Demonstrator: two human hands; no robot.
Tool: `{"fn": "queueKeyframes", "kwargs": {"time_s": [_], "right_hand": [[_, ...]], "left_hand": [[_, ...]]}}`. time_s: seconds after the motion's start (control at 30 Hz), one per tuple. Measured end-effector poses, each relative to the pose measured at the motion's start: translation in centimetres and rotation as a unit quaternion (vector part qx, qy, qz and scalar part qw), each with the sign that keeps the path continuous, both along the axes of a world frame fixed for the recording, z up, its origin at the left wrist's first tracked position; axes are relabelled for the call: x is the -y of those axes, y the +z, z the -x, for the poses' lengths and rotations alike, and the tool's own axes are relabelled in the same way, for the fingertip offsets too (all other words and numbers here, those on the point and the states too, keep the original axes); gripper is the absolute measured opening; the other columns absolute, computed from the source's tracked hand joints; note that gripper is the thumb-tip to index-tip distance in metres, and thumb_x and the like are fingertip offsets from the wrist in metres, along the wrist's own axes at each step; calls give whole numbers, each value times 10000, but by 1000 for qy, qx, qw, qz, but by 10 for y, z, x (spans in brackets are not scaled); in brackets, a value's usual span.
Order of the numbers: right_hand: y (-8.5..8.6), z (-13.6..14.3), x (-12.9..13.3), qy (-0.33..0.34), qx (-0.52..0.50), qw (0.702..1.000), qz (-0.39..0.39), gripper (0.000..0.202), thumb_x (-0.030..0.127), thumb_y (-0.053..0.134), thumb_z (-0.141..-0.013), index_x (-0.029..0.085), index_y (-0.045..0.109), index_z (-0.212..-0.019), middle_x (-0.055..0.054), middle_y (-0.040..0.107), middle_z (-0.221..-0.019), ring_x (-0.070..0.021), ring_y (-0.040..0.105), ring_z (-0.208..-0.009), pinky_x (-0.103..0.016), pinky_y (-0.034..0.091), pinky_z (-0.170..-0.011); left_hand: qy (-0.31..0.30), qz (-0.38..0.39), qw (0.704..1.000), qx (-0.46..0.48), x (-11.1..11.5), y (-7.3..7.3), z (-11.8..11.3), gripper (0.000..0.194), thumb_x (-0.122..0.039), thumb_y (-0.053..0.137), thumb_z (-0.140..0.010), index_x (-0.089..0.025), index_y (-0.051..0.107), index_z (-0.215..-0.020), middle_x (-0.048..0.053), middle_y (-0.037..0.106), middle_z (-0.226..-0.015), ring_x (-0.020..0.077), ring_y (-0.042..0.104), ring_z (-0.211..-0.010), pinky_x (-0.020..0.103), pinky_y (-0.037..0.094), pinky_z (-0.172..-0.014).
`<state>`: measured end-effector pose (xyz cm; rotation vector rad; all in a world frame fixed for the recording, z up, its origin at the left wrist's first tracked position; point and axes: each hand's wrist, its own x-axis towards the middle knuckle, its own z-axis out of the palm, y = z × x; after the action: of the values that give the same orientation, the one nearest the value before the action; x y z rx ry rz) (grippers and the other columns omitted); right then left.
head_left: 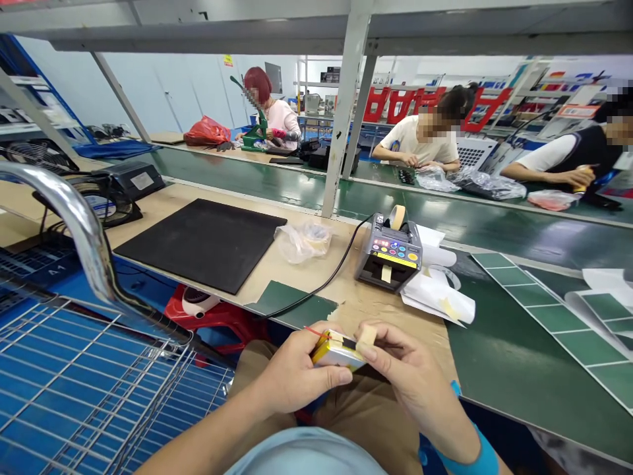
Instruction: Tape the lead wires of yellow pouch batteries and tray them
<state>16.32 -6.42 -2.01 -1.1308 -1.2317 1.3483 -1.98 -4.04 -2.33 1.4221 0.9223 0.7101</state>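
My left hand is closed around a silvery pouch battery with yellow edges and a red wire at its far left corner. Between the thumb and fingers of my right hand is a short piece of cream masking tape, held at the battery's right end. Another bit of pale tape shows on the battery's dark top edge. Whether the pinched piece is stuck to the battery I cannot tell. Beyond my hands stands a tape dispenser with a strip of tape sticking out of its front slot.
A black mat lies on the bench, with a clear plastic bag beside it. White backing paper and a label sheet are at the right. A wire cart stands close on my left. Several people work across the line.
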Motion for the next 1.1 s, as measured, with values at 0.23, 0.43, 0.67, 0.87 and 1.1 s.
{"fn": "queueKeyframes", "kwargs": {"time_s": [0.23,0.43,0.67,0.87,1.1], "right_hand": [[5,-3,11,-232,355,808,-409,270,97,637,-773,301,635,-951,-43,550,-853,-232,496,-880,-400,384,-813],[10,-2,3,-156,418,756,-479,236,58,628,-789,182,649,-989,-56,553,-798,-203,477,-812,-387,395,-745],[20,-9,-1,-21,386,829,-403,154,75,572,-834,201,616,-913,-39,514,-796,-181,459,-835,-318,397,-713],[19,-12,5,22,324,877,-355,147,85,577,-840,201,603,-926,-30,542,-808,-165,476,-840,-286,430,-704],[15,-13,3,28,296,901,-317,119,90,554,-855,195,608,-872,-26,576,-780,-162,514,-816,-292,457,-702]], "left_hand": [[37,-36,998,23,-3,-1,-4,286,-212,685,-689,-146,570,-943,-25,524,-756,113,455,-653,213,386,-629],[13,-199,977,-69,-5,-2,0,200,-227,689,-753,-176,587,-918,-11,618,-790,152,537,-733,248,394,-702],[-24,-407,910,-74,-15,-10,6,229,-177,604,-832,-201,527,-1046,31,691,-950,164,621,-804,281,396,-747],[-34,-502,863,-42,-16,-18,5,293,-93,548,-813,-202,484,-1078,76,687,-1034,178,645,-909,301,405,-770],[-57,-440,894,-57,-14,-15,2,273,-109,586,-802,-196,514,-1051,51,691,-981,180,639,-875,293,402,-777]]}}
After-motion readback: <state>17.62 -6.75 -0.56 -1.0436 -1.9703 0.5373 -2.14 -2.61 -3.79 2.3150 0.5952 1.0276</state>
